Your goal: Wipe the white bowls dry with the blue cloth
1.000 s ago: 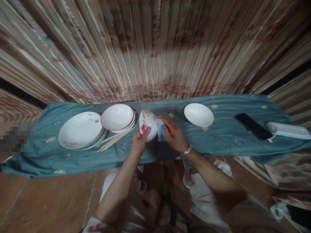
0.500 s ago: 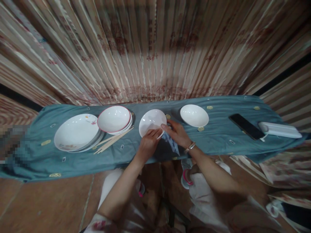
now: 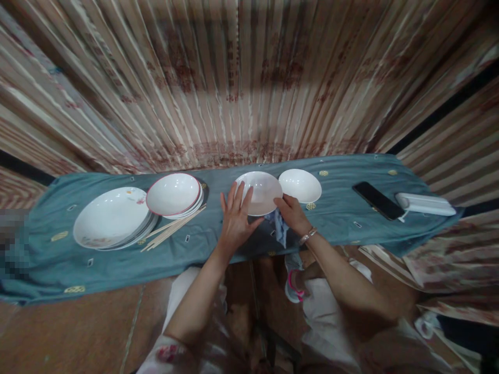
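Note:
A white bowl (image 3: pixel 264 193) is in front of me at the middle of the table, its rim close to another white bowl (image 3: pixel 300 185) on its right. My right hand (image 3: pixel 293 213) grips its right front edge, thumb on the rim and the other fingers out of sight beneath. My left hand (image 3: pixel 236 221) is open, fingers spread, and overlaps the bowl's left side; whether the fingertips touch it I cannot tell. Below the bowl, beside my right hand, hangs a crumpled blue and white cloth (image 3: pixel 279 231).
To the left are a stack of large plates (image 3: pixel 109 221), a stack of red-rimmed bowls (image 3: pixel 173 195) and several wooden chopsticks (image 3: pixel 167 234). At the right lie a black phone (image 3: pixel 377 200) and a white device (image 3: pixel 424 203). A green cloth (image 3: pixel 218 182) covers the table; a pleated curtain (image 3: pixel 234 104) stands behind.
My left hand has let go of the bowl's front rim and spread its fingers. The bowl has shifted right, nearer the other white bowl, with my right hand on it. The view has turned slightly.

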`<action>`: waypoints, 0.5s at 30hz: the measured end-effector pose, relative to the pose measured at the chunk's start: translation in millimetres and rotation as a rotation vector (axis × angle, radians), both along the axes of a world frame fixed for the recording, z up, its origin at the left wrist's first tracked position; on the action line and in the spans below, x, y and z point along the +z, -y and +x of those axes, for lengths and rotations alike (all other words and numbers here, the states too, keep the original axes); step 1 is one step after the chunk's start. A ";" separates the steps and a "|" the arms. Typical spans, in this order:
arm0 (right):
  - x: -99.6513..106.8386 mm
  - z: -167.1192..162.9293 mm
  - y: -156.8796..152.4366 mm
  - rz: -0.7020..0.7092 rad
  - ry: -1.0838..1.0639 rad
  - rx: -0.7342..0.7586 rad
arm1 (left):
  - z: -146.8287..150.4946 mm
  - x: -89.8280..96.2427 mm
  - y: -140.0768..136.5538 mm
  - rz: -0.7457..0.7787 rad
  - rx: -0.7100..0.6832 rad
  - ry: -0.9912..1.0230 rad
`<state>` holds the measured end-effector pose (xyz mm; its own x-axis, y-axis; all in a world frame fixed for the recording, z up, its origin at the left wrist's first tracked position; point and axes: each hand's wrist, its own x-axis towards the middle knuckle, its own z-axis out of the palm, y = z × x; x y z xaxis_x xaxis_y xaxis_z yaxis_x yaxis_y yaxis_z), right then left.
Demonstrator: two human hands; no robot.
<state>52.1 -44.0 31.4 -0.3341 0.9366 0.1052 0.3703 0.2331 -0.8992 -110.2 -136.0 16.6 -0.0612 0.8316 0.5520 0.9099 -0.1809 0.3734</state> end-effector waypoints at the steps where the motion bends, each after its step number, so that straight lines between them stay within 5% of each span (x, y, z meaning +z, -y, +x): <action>1: 0.4 5.8 -4.7 -0.003 -0.026 -0.020 | 2.2 -2.2 -3.2 0.000 0.006 0.059; 11: 2.0 70.4 -53.4 0.055 -0.073 -0.284 | 46.9 -25.0 -50.3 -0.087 -0.303 0.484; 15: -0.3 85.9 -64.5 0.009 -0.011 -0.353 | 69.9 -30.9 -75.7 -0.113 -0.319 0.564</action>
